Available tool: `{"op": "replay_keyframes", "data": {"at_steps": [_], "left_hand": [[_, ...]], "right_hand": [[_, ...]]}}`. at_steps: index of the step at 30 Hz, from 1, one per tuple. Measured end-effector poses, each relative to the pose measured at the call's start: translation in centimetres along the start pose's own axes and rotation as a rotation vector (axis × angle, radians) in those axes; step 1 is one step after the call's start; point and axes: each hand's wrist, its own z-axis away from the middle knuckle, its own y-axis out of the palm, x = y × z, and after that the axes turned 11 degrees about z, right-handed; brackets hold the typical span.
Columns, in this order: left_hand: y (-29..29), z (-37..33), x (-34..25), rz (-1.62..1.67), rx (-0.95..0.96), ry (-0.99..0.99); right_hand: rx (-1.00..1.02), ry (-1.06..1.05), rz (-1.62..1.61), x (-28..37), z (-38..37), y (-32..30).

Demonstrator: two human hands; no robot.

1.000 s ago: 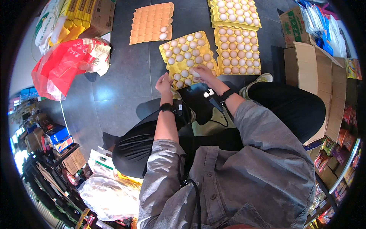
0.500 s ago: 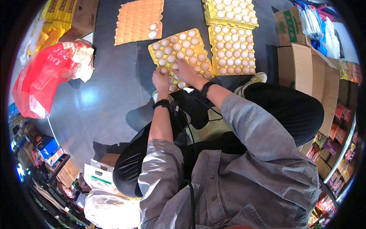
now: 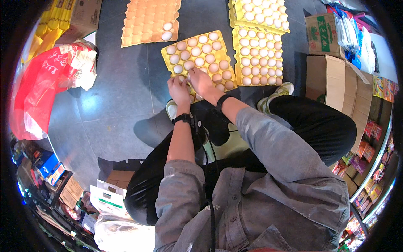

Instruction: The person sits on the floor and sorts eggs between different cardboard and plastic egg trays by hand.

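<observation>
A yellow egg tray (image 3: 230,71) lies slightly turned on the floor in front of me, most of its cups filled with pale and brownish eggs (image 3: 196,51). Over its near left corner, my left hand (image 3: 179,91) is closed, its fingertips curled around an egg (image 3: 181,78). Close beside it, my right hand (image 3: 202,82) reaches over the tray with fingers pinched together at the same spot. What the right fingertips hold is hidden by the hand. Several eggs under both hands are covered too.
An orange tray (image 3: 145,21) with two eggs lies at the far left. Full yellow trays (image 3: 236,63) stand to the right, stacked farther back. A red bag (image 3: 40,86) is on the left, opened cardboard boxes (image 3: 325,77) on the right. My shoes (image 3: 275,97) are near the trays.
My right hand has shifted left and nearer to my left hand, over the cups at the near left. The left hand stays by the same egg. The view has tilted slightly.
</observation>
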Motion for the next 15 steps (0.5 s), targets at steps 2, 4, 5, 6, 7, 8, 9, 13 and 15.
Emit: {"op": "replay_keyframes", "data": {"at_steps": [2, 4, 5, 6, 7, 8, 9, 13, 15], "left_hand": [[0.3, 0.3, -0.1, 0.016, 0.012, -0.031], [0.3, 0.4, 0.2, 0.01, 0.022, -0.005], [0.5, 0.5, 0.5, -0.004, 0.025, 0.036], [0.6, 0.6, 0.9, -0.019, 0.029, 0.076], [0.8, 0.7, 1.3, -0.027, 0.029, 0.071], [1.0, 0.7, 1.1, -0.033, 0.033, 0.073], [1.1, 0.6, 0.9, -0.039, 0.036, 0.074], [0.3, 0.3, 0.3, -0.018, 0.082, 0.012], [0.1, 0.0, -0.7, 0.055, 0.1, -0.116]], "right_hand": [[-0.061, -0.022, 0.004, 0.3, 0.7, -0.4], [-0.062, -0.027, 0.017, 0.7, 1.2, -1.2], [-0.063, -0.032, 0.023, 0.9, 1.3, -1.5], [-0.045, -0.014, 0.03, 1.1, 1.2, -1.8], [-0.025, 0.005, 0.036, 1.4, 1.1, -2.1], [-0.011, 0.029, 0.044, 1.3, 0.8, -1.8], [-0.003, 0.044, 0.046, 1.2, 0.6, -1.5], [0.021, 0.111, 0.018, 0.9, 0.5, -1.4], [0.046, 0.173, -0.121, 0.6, 0.9, -1.9]]}}
